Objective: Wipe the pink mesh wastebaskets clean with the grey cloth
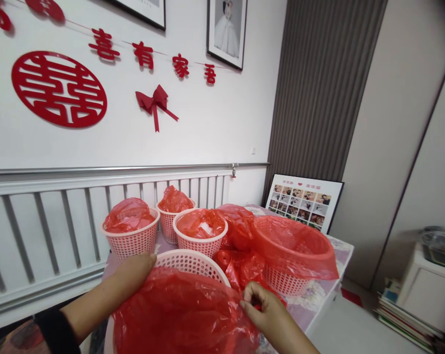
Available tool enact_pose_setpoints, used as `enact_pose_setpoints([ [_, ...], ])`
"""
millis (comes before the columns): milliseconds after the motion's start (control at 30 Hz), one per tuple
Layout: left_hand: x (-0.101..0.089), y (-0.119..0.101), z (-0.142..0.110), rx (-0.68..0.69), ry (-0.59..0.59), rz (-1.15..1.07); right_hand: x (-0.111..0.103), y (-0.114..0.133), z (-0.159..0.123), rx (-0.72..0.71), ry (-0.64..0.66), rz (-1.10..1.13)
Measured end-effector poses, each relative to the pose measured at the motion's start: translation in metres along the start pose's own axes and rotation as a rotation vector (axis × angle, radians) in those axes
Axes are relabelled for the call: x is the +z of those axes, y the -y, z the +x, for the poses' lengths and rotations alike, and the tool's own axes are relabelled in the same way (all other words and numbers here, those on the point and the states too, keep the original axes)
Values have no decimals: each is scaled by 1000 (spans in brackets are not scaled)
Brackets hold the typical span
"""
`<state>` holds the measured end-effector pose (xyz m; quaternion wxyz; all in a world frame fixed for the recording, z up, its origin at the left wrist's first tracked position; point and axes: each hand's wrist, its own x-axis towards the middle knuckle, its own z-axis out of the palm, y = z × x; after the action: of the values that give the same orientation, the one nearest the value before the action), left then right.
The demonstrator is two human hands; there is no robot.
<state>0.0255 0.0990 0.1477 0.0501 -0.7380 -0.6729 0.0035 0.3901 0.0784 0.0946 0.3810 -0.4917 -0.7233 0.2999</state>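
A red plastic bag (pixel 185 314) is spread over the front of a pink perforated basket (pixel 185 255) close to me. My right hand (pixel 261 309) pinches the bag's edge on the right side, thumb against curled fingers. At the basket's left rim, my left hand (pixel 141 265) is closed at the bag's edge; its fingertips are mostly hidden. The back rim of this basket is bare. Between the baskets lies a heap of loose red plastic bags (pixel 244 265).
Behind stand small pink baskets with red bags inside: left (pixel 132 241), back (pixel 167 223) and middle (pixel 202 243). A larger basket (pixel 287 282) at right has a bag over its rim. A photo board (pixel 305 199) leans behind the table (pixel 327 295); a radiator (pixel 71 231) runs along the wall.
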Motion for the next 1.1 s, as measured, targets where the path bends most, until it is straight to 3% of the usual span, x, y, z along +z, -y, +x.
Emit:
enact_pose_setpoints([
  [133,2,11,0,-24,-41,-113,2,-20,3,6,-4,203],
  [333,-5,35,16,-44,-122,-376,1,-36,4,82,50,295],
  [567,-7,50,36,-109,-157,-739,-5,-12,16,151,227,309],
  [733,-7,52,41,-127,-176,-849,-2,11,44,116,167,160],
  [933,-5,56,54,-115,-176,-889,12,10,67,97,166,-107],
  [1100,2,63,63,-81,-160,-873,10,6,79,12,112,-49],
])
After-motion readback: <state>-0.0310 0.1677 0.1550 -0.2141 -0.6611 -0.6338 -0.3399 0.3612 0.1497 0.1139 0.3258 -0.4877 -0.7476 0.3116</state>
